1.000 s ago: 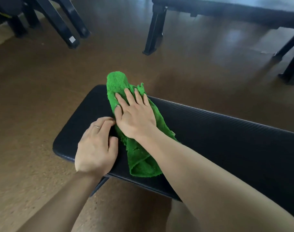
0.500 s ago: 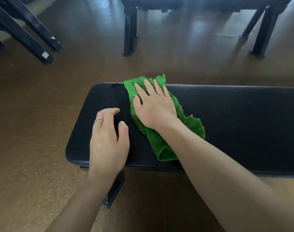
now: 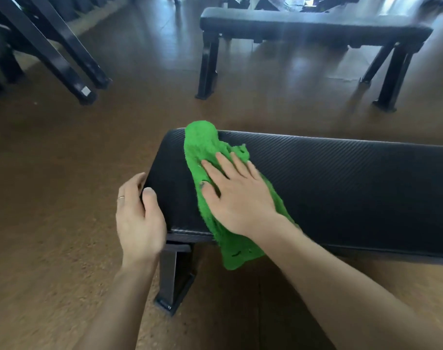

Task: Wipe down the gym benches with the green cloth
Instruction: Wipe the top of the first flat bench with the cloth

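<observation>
Item: gym bench (image 3: 329,188), black textured pad on a dark metal leg (image 3: 171,276), near end in view, far right end out of frame

Item: green cloth (image 3: 202,147), terry, frayed at the edges, lying across the bench pad close to its left end; one end reaches over the far edge, the other hangs off the near edge toward the floor (image 3: 38,223)

Item: right hand (image 3: 238,195), laid flat on the cloth, fingers (image 3: 210,169) straight and slightly spread, pressing the cloth to the pad; nothing gripped

Item: left hand (image 3: 139,218), at the bench's left end corner, ring on one finger, thumb on the pad top and fingers curled round the end edge, apparently steadying the bench

Item: second bench (image 3: 314,26), black, standing across the floor well apart from the first; no cloth on it

Item: black frame legs (image 3: 71,69), upper left, slanted, belonging to other equipment

Status, by judgement: wiping in progress at the left end of the near bench. No wet trace or sheen shows which part is already covered, so the share done on this pad cannot be told. The long stretch of pad to the right and the second bench appear left to do
</observation>
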Motion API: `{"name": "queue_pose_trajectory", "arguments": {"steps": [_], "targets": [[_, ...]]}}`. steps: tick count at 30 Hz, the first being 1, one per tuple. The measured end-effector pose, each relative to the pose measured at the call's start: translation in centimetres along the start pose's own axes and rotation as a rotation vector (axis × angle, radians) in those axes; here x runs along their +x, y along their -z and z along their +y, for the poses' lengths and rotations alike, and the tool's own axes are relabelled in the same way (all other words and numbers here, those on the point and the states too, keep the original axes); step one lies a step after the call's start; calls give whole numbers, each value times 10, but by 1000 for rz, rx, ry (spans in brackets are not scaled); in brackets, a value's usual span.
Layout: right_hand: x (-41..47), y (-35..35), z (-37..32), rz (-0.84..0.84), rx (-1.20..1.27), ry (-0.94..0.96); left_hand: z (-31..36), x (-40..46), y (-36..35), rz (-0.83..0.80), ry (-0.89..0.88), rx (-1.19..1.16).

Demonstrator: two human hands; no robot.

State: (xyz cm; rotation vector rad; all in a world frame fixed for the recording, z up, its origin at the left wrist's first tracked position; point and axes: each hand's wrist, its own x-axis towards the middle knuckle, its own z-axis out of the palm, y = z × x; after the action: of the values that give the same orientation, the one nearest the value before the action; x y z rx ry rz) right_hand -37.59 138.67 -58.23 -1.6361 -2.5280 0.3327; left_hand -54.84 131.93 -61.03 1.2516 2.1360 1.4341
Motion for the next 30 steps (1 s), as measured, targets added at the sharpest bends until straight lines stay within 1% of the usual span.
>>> {"name": "queue_pose_trajectory", "arguments": {"steps": [3,5,7,8,10,13,15,19,23,27,28,30], "targets": [[-14,11,44,-5,-50,-137,1,2,0,-37,36,-57],[-20,18,58,-40,-65,-242,3,0,-1,-30,58,-103],[-17,17,47,-58,-75,-284,4,0,-3,-8,105,-160],[-14,15,33,-54,-77,-273,4,0,-3,3,136,-198],[-6,5,-4,-42,-73,-170,3,-1,-2,16,184,-281],[2,-8,-44,-34,-64,19,2,4,-2,1,199,-353],[4,-10,-44,-44,-55,87,1,6,-2,-12,214,-383],[-21,-1,-6,-38,-64,177,1,6,-1,-28,255,-440],[-51,7,18,-54,-209,271,0,9,-1,-18,329,-547],[-25,-5,-11,-44,-224,491,-2,16,-2,-43,388,-657],[-12,-9,-21,-30,-202,523,-4,19,-1,-67,407,-698],[13,-13,-38,-22,-156,510,-6,24,4,-126,430,-757]]}}
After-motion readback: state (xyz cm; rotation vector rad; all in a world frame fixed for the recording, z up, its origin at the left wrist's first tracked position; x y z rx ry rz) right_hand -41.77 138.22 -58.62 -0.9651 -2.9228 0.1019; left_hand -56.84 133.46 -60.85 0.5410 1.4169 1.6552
